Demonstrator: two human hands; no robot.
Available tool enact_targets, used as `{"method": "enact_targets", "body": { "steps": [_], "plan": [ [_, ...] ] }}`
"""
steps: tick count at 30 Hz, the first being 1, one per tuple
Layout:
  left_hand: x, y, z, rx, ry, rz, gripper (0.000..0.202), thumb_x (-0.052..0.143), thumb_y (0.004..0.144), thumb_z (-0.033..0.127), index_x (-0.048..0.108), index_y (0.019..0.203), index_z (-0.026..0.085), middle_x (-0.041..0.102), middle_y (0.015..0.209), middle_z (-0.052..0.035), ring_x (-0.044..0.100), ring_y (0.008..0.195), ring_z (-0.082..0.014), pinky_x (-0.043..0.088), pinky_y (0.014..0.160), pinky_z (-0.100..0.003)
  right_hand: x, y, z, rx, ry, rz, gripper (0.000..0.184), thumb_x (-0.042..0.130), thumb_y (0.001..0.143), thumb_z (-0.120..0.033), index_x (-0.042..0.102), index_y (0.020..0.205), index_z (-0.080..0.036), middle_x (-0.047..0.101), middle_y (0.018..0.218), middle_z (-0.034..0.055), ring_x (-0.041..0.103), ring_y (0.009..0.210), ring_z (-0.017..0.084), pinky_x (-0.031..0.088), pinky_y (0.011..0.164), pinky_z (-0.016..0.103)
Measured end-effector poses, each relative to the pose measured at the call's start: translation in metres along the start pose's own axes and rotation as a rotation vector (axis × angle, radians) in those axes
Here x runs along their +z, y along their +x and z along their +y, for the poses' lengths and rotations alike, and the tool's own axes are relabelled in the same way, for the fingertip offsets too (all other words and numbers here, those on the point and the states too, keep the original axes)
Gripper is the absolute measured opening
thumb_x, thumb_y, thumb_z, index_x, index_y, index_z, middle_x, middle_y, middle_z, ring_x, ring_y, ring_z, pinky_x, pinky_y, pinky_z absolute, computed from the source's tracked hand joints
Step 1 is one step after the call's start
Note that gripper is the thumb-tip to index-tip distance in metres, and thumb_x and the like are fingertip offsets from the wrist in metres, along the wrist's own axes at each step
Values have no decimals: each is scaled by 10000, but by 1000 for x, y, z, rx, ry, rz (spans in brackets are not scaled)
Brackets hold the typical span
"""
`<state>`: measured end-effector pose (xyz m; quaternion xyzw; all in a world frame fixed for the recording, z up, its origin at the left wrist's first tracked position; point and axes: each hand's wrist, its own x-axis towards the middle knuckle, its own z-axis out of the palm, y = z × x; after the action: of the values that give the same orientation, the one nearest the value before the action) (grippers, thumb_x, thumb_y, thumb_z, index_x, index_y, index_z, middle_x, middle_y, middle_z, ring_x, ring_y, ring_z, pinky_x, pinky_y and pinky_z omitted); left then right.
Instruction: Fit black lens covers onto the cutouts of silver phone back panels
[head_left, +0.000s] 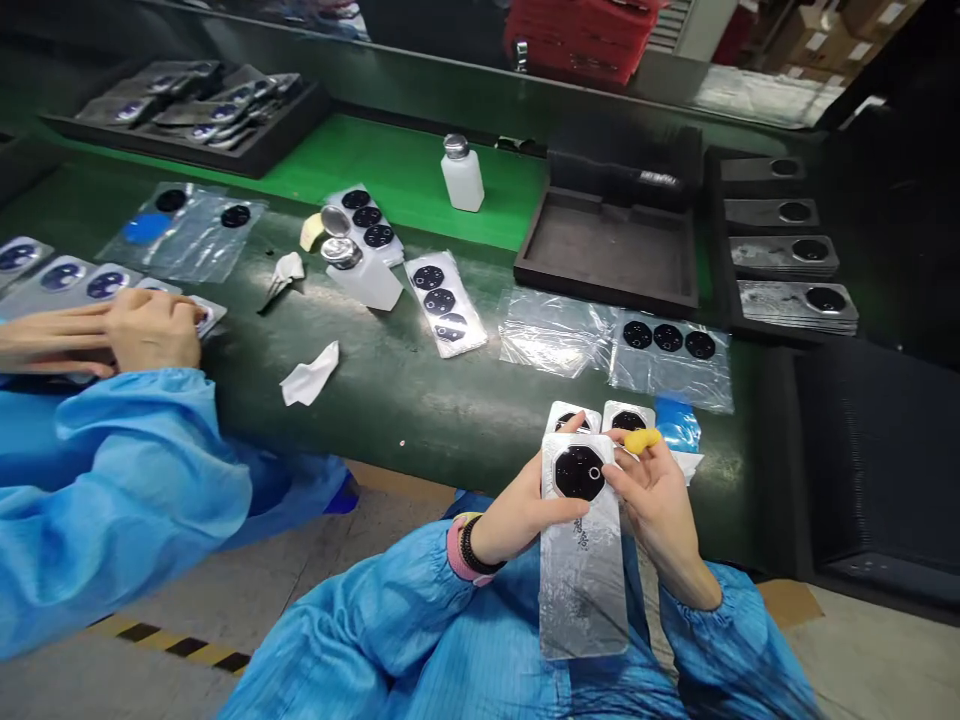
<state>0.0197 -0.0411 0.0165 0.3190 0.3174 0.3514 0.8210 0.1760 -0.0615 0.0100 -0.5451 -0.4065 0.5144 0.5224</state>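
Between my hands, a film-covered silver phone back panel is held up at the table's front edge. Its round black camera cover faces me. My left hand grips the panel's left side, thumb across the front below the camera cover. My right hand pinches the upper right edge near the camera cover; one finger wears a yellow finger cot. Just behind, two more panels lie on the table, one with its black camera cover showing. A blue film piece lies beside them.
A co-worker's hands rest on a row of panels at left. White pump bottles, a sheet of black camera covers, plastic film and a white cloth lie across the table. A black tray and stacked panels stand right.
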Motion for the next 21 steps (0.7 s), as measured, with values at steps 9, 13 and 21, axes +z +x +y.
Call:
{"method": "enact_targets", "body": {
  "steps": [9,13,21],
  "plan": [
    [-21,43,24,-281,-55,-125,1029,686,581,57,230,1491,209,730,946,-36,672,932,-228,476,818,-318,-74,0,7,-584,-1015,171,137,556,863,-240,555,726,-248,718,821,27,693,800,201,575,656,330],
    [-23,58,32,-340,-49,-197,995,660,551,13,310,1457,230,722,934,-8,663,881,-184,481,776,-279,-79,-1,9,-612,-1040,119,223,475,867,-147,516,676,-253,705,744,-3,689,689,178,557,560,296],
    [-30,62,23,-416,-144,-300,828,655,607,2,443,1378,218,707,1046,-56,660,972,-201,484,828,-297,-45,3,-30,-620,-854,187,185,625,824,-101,557,764,-262,702,779,1,695,737,185,582,636,325]
  ]
}}
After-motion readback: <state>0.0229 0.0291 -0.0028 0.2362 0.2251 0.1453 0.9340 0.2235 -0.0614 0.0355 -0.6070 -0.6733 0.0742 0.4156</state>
